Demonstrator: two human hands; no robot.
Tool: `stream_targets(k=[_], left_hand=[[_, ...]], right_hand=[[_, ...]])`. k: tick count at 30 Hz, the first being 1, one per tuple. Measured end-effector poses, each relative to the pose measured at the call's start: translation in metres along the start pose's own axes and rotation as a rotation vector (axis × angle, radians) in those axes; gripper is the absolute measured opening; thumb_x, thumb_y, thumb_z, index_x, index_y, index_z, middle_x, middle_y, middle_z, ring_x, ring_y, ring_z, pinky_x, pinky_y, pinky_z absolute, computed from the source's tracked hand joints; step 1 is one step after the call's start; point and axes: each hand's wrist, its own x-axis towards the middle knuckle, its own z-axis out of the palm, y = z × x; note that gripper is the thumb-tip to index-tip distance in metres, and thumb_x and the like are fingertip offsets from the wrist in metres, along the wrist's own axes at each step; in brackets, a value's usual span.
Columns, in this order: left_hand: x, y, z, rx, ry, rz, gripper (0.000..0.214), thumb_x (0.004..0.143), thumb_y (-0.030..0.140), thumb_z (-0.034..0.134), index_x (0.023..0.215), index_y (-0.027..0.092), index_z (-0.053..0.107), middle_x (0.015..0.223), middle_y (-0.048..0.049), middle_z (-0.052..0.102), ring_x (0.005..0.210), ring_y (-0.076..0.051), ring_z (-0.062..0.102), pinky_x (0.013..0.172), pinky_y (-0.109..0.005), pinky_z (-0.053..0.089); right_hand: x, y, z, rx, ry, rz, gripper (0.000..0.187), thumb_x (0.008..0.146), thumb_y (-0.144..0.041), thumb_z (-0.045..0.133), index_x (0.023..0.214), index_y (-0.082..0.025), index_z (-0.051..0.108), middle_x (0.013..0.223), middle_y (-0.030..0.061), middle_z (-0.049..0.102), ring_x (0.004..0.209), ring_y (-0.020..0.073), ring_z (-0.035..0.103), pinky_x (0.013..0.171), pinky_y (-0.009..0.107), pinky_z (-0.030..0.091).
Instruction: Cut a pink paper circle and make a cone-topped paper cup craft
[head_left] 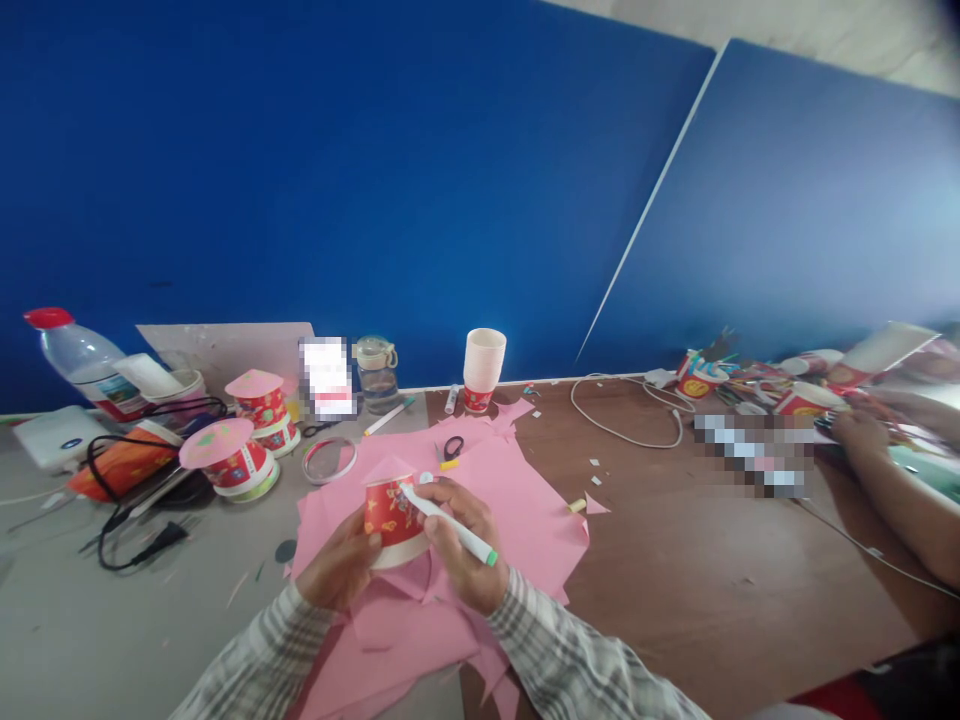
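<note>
My left hand (336,562) is closed around the side of a red patterned paper cup (381,515), which is upside down with its white rim lowest and a pink paper cone on top. A white marker (466,538) with a green end is pinched in my right hand (474,572). Its tip end meets the cup's printed side; whether it touches I cannot tell. Both hands are above layered pink paper sheets (517,520). Just beyond the cup lie scissors (453,447) with black handles and a small yellow cap (448,465).
Finished-looking cups with pink tops (229,465), a roll of tape (330,461), a glass jar (377,380) and a black cable (112,520) are on the left. A stack of white cups (484,360) stands at the back. On the right, another person's hand (861,435) works among cups.
</note>
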Motion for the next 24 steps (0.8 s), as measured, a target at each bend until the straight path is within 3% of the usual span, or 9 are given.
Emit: stream_targets(k=[9,15,24], left_hand=[[-0.0009,-0.0004,-0.0001,-0.005,0.019,0.002,0.047,0.058,0.014,0.061,0.104,0.013,0.053,0.098,-0.0162,0.064,0.093,-0.037,0.051,0.079,-0.048,0.041],[-0.0011,-0.0003,-0.0008,-0.009,0.043,0.019,0.05,0.056,0.015,0.063,0.105,0.012,0.053,0.098,-0.0175,0.064,0.092,-0.038,0.051,0.076,-0.047,0.043],[-0.0018,0.0015,0.0037,0.009,0.029,-0.002,0.048,0.056,0.015,0.062,0.104,0.013,0.054,0.098,-0.0164,0.064,0.092,-0.037,0.051,0.077,-0.048,0.042]], right_hand=[[-0.0006,0.0063,0.0005,-0.035,0.023,0.003,0.023,0.079,-0.023,0.05,0.096,-0.022,0.065,0.082,0.0027,0.067,0.074,0.0198,0.064,0.072,0.029,0.05],[0.0015,0.0066,-0.0009,0.005,0.081,0.028,0.022,0.077,-0.021,0.051,0.094,-0.022,0.066,0.082,0.0029,0.069,0.072,0.0197,0.064,0.064,0.026,0.051],[0.0027,0.0022,0.0005,0.003,0.05,0.001,0.023,0.079,-0.023,0.05,0.096,-0.021,0.065,0.086,0.004,0.069,0.078,0.0207,0.064,0.071,0.028,0.05]])
